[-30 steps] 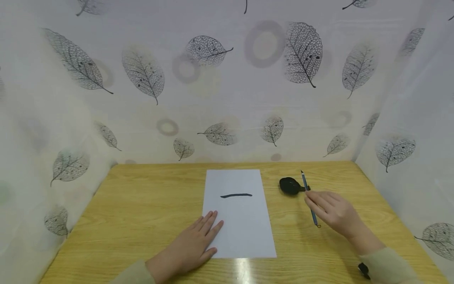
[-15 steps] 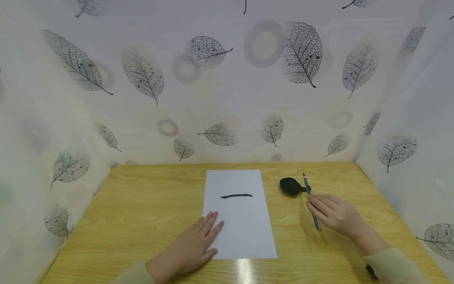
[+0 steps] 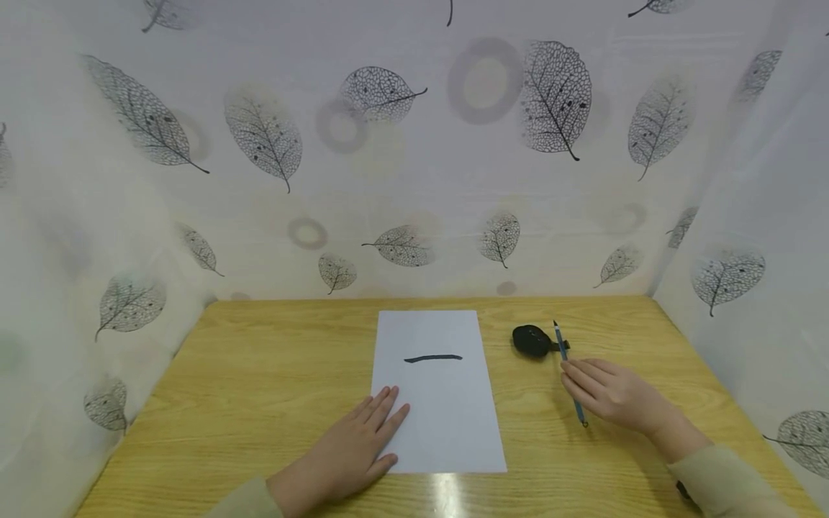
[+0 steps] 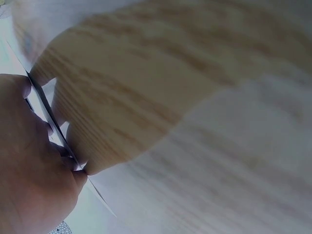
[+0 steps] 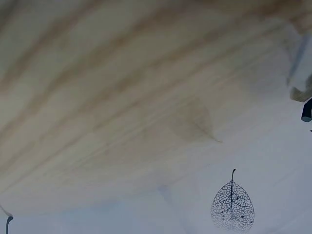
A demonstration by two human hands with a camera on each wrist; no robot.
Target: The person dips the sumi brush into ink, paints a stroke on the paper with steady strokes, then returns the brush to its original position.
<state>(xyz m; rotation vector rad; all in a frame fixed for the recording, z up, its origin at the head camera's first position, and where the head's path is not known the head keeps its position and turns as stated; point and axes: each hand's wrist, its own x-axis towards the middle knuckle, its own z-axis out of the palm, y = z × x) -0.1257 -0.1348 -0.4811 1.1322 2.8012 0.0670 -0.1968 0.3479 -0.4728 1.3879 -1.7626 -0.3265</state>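
Note:
A white sheet of paper (image 3: 447, 424) with one black horizontal stroke (image 3: 432, 358) lies on the wooden table. My left hand (image 3: 350, 450) rests on its lower left edge, fingers spread and straight; in the left wrist view the same hand (image 4: 31, 161) appears beside the paper's thin edge. My right hand (image 3: 618, 396) pinches a blue-handled writing brush (image 3: 560, 344), its dark tip pointing away and a small loop at the near end. Just left of the brush stands a black ink dish (image 3: 531, 341) with a short handle, which the brush crosses in the head view.
A pale curtain (image 3: 414, 180) printed with leaves encloses the table (image 3: 272, 374) at the back and both sides. A small dark object (image 3: 683, 492) is partly hidden by the right sleeve. Wood surface lies between the paper and the dish.
My right hand has shifted slightly nearer and to the right with the brush, whose tip has come down a little. The left hand and paper stay in place.

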